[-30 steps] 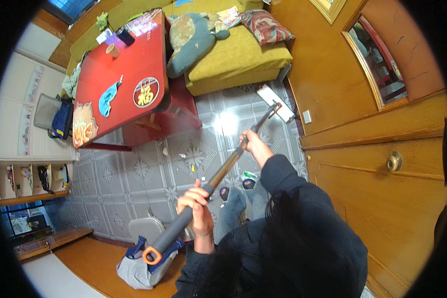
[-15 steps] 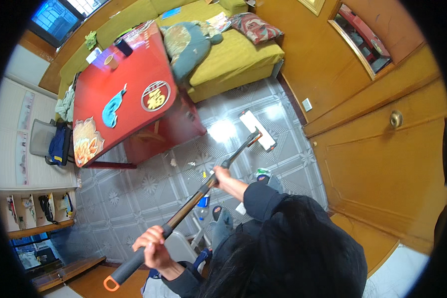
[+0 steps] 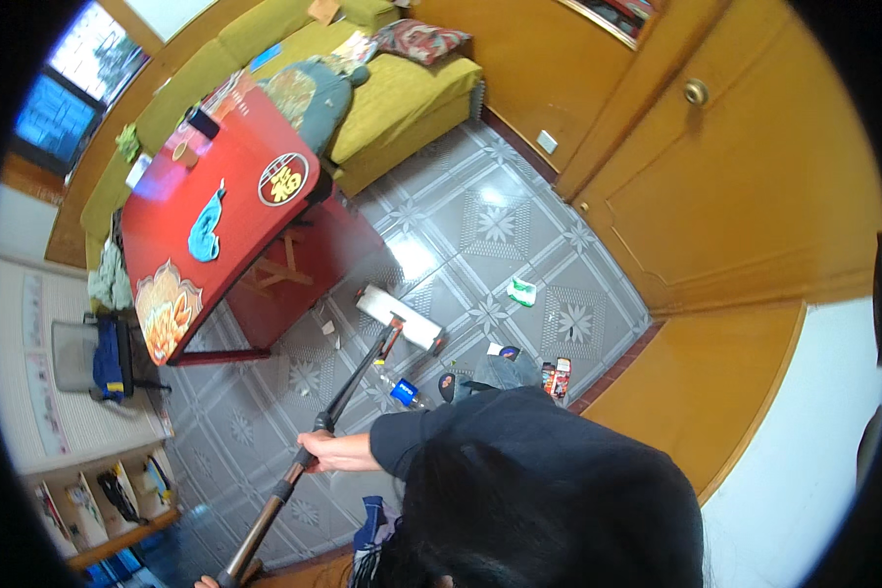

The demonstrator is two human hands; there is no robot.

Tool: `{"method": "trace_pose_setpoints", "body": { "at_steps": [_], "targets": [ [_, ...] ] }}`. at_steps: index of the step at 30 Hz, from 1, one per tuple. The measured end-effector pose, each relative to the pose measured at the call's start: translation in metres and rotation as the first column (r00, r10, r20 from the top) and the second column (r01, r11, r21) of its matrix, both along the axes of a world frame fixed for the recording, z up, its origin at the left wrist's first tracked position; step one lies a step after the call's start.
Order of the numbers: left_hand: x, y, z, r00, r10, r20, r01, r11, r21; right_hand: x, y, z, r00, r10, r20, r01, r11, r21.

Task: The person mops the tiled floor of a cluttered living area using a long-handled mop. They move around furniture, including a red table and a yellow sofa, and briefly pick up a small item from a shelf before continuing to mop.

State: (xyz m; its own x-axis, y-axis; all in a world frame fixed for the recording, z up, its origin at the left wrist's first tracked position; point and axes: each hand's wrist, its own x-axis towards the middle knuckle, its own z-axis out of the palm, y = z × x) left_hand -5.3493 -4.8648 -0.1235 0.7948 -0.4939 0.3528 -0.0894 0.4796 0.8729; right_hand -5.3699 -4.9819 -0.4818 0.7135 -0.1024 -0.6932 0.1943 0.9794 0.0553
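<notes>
"On the grey tiles, how is the mop head lying?"

"Apparently flat, slantwise, below and right of the red table. Its pole is running down and leftward from the swivel joint."

"Grip?"

"Right hand is wrapping the pole partway along, fingers curled round it. Left hand is showing only a sliver beside the pole at the bottom edge; how far it is closing, or whether it is holding on, I cannot tell."

"What is the step calling for, in your judgement?"

"Even pressure: the right hand guiding, the pole staying low, the pad resting level so that neither end is lifting."

"Hazards?"

"Blue-labelled bottle is lying close behind the head, right of the pole. A straight pull toward the feet is risking a knock; moving the bottle aside first is looking wiser."

"Loose bits?"

"Pale scraps are lying just left of the head. Slow, overlapping strokes are probably gathering them better than quick ones. Green-and-white packet is lying well apart, rightward."
</notes>
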Motion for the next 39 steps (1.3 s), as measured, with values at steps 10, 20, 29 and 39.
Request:
{"method": "trace_pose_setpoints", "body": {
  "at_steps": [10, 20, 29, 39],
  "targets": [
    [-0.083, -0.182, -0.116, 0.738, -0.654, -0.167, 0.666, 0.745, 0.025, -0.252, -0.203, -0.027, 0.549, -0.654, -0.521, 0.513, 0.756, -0.408],
    [-0.313, -0.236, -0.232, 0.491, -0.869, -0.063, 0.861, 0.474, 0.182, -0.522, -0.251, -0.183, 0.400, -0.501, -0.767, 0.337, 0.859, -0.385],
    [-0.168, -0.182, -0.066, 0.746, -0.665, 0.037, 0.641, 0.732, 0.232, -0.267, -0.128, -0.027, 0.766, -0.309, -0.564, 0.290, 0.949, -0.125],
    [-0.188, -0.066, 0.034, 0.848, -0.456, 0.270, 0.392, 0.883, 0.260, -0.224, -0.046, 0.074, 0.987, -0.054, -0.155, 0.055, 0.998, 0.005]
  ]
}}
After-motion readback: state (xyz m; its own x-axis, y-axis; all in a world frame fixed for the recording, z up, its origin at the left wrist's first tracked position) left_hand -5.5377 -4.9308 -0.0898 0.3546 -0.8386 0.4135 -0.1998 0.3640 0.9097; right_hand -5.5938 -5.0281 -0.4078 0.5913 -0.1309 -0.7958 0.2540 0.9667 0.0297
